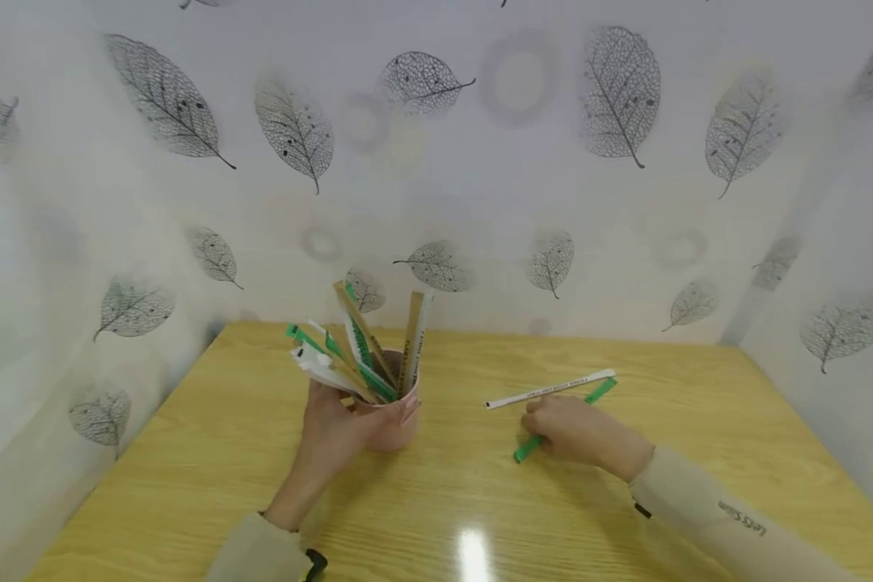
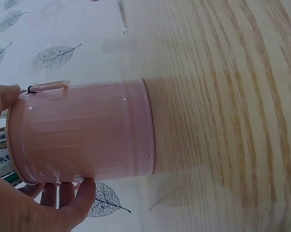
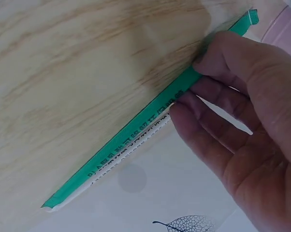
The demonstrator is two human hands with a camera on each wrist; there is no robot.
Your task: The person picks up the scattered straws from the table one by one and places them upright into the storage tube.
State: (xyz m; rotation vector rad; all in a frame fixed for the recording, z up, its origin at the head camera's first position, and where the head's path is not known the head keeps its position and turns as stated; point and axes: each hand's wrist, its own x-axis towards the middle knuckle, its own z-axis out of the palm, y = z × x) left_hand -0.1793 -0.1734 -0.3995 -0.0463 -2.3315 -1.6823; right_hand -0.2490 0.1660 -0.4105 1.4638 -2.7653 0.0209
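Observation:
A pink round cup (image 1: 393, 435) with a small handle stands on the table, holding several slim brown, green and white sticks (image 1: 410, 343), some in printed sleeves. My left hand (image 1: 338, 428) grips the cup near its rim, thumb on one side and fingers curled round the other, as the left wrist view also shows. On the right, my right hand (image 1: 582, 430) pinches a green printed slim packet (image 3: 128, 135) between thumb and fingers, close over the tabletop. Just beyond that hand lies a white printed slim packet (image 1: 549, 389), its far end near the green one's.
The wood-grain table (image 1: 473, 477) runs back to a pale cloth backdrop (image 1: 480, 178) printed with grey leaves, which also rises along both sides. Light glares off the tabletop near the front.

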